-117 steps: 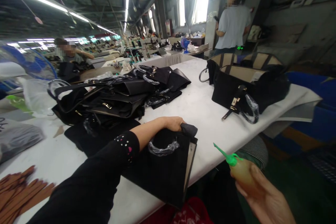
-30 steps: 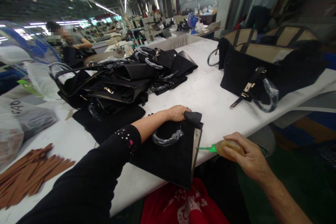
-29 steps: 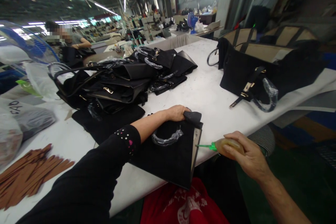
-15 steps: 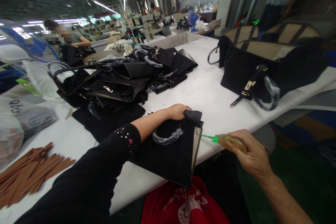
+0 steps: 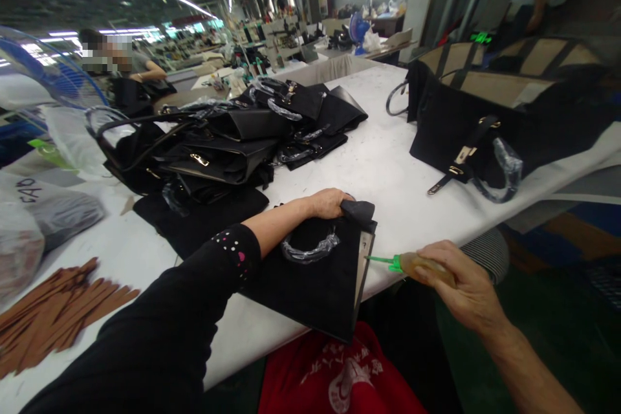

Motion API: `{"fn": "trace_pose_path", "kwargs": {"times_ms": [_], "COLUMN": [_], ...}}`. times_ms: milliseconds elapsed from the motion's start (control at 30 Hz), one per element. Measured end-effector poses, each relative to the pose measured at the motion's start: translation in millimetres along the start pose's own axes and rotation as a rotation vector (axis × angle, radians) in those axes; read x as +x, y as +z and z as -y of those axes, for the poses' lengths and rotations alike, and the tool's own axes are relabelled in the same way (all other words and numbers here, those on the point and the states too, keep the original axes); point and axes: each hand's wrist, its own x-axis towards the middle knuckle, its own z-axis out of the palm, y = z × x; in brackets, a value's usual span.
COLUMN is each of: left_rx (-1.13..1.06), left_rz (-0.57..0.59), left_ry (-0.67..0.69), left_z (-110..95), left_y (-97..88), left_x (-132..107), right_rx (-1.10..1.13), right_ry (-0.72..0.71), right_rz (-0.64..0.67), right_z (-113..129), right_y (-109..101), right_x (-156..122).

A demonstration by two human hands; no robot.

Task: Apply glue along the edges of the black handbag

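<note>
At the table's front edge lies a black handbag piece [image 5: 310, 294]. Its round handle [image 5: 313, 256] is wrapped in clear plastic. My left hand [image 5: 330, 203] is closed on its far edge, beside a folded dark flap [image 5: 359, 212]; the fingertips are partly hidden. Along the right side runs an exposed beige strip [image 5: 361, 265] with a small mark on it. My right hand [image 5: 463, 288] grips a squeeze bottle [image 5: 421, 269] of amber liquid, probably glue. The bottle's thin green nozzle [image 5: 385, 261] points left, its tip at the strip.
Black bags [image 5: 233, 136] are heaped at the back left. A finished-looking black tote [image 5: 466, 129] stands on the right. Brown strips [image 5: 63, 317] and plastic bags [image 5: 58, 213] lie on the left. Behind them are a blue fan [image 5: 58, 74] and a seated person [image 5: 145, 68].
The nozzle tip has moved slightly down and left along the beige strip, with my right hand following. My left hand keeps its hold on the bag piece. The view has shifted a little.
</note>
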Motion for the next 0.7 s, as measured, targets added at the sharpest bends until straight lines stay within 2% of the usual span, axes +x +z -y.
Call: {"fn": "trace_pose_path", "kwargs": {"times_ms": [67, 200, 400, 533, 700], "left_rx": [0.004, 0.007, 0.020, 0.020, 0.019], "left_rz": [-0.003, -0.002, -0.009, -0.006, -0.010], "left_ry": [-0.005, -0.008, -0.001, 0.010, 0.007], "left_z": [0.0, 0.0, -0.8, -1.3, -0.5], "left_y": [0.5, 1.6, 0.6, -0.2, 0.5], "left_x": [0.2, 0.2, -1.2, -1.8, -1.4], "right_rx": [-0.022, 0.000, -0.197, -0.212, -0.290], "right_ry": [-0.005, -0.068, -0.139, -0.144, -0.092], "right_rz": [-0.053, 0.048, -0.141, -0.079, 0.030], "right_z": [-0.7, 2.1, -3.8, -5.7, 2.9], "right_y": [1.2, 3.3, 5.8, 7.6, 6.2], "right_x": [-1.7, -2.5, 4.6, 5.9, 2.5]}}
